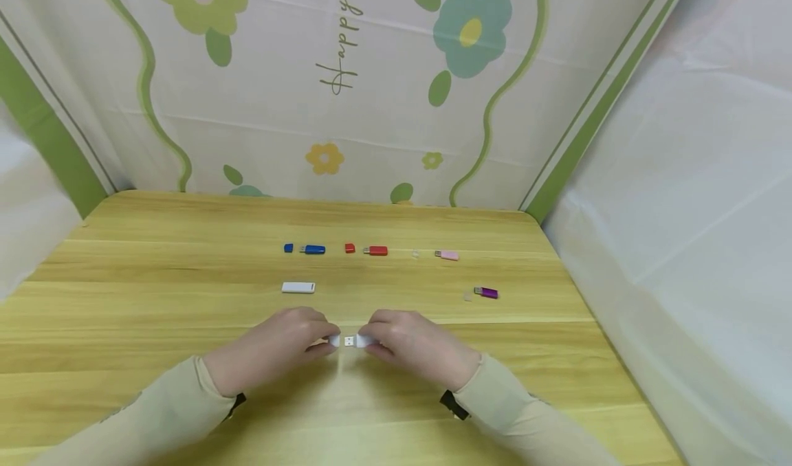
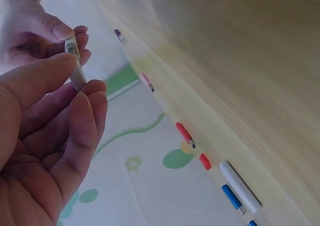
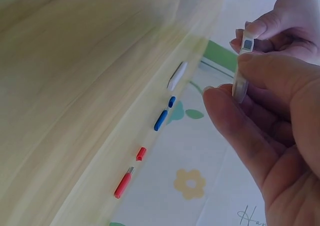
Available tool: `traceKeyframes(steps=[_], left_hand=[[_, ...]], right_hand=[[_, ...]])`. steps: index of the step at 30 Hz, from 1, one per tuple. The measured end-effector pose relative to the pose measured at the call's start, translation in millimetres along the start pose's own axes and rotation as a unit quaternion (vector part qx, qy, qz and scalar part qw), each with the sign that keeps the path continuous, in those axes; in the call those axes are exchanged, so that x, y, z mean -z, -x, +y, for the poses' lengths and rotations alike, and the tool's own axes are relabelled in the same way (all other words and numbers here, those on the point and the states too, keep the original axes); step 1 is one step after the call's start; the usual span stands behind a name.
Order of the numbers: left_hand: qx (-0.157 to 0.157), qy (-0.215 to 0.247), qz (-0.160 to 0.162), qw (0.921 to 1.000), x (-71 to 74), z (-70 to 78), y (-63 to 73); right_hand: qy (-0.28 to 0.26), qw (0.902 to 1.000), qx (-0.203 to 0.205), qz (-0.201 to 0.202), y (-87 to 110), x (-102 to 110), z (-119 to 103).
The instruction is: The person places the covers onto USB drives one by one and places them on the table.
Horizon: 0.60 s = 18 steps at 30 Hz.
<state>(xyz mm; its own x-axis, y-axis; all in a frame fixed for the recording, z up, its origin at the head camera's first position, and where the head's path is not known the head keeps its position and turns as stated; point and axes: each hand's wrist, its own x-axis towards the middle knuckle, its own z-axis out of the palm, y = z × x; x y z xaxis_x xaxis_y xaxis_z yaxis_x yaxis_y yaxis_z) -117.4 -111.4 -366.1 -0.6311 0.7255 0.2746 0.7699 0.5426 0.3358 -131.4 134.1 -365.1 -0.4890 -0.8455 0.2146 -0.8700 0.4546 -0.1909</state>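
My left hand (image 1: 281,342) pinches a small white cap (image 1: 335,341) between thumb and fingers. Facing it, a white USB stick (image 1: 364,341) is pinched in my right hand (image 1: 411,342), its metal plug (image 1: 349,341) bare and pointing left at the cap. In the head view a narrow gap separates plug and cap. The wrist views show both pieces lined up end to end, the cap (image 2: 78,78) nearer in the left one and the stick (image 3: 240,85) nearer in the right one. Fingers cover much of both pieces.
Behind my hands lie a closed white USB stick (image 1: 298,287), a blue stick (image 1: 314,249) with its blue cap (image 1: 288,248), and a red stick (image 1: 376,251) beside its red cap (image 1: 349,248). Pink (image 1: 448,255) and purple (image 1: 487,293) sticks lie rightward, with clear caps. A patterned cloth (image 1: 371,122) hangs behind.
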Motion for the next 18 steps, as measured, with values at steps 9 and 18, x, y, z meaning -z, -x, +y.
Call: traceKeyframes(steps=[9, 18], left_hand=[[-0.015, -0.005, 0.011, 0.9998, -1.4, 1.8, -1.0], [0.0, 0.0, 0.012, 0.9999, 1.6, 4.4, -2.1]], right_hand=[[0.002, 0.9999, 0.005, 0.016, -1.9, -0.6, -2.3], [-0.012, 0.9997, 0.003, 0.021, -5.2, -0.2, -3.8]])
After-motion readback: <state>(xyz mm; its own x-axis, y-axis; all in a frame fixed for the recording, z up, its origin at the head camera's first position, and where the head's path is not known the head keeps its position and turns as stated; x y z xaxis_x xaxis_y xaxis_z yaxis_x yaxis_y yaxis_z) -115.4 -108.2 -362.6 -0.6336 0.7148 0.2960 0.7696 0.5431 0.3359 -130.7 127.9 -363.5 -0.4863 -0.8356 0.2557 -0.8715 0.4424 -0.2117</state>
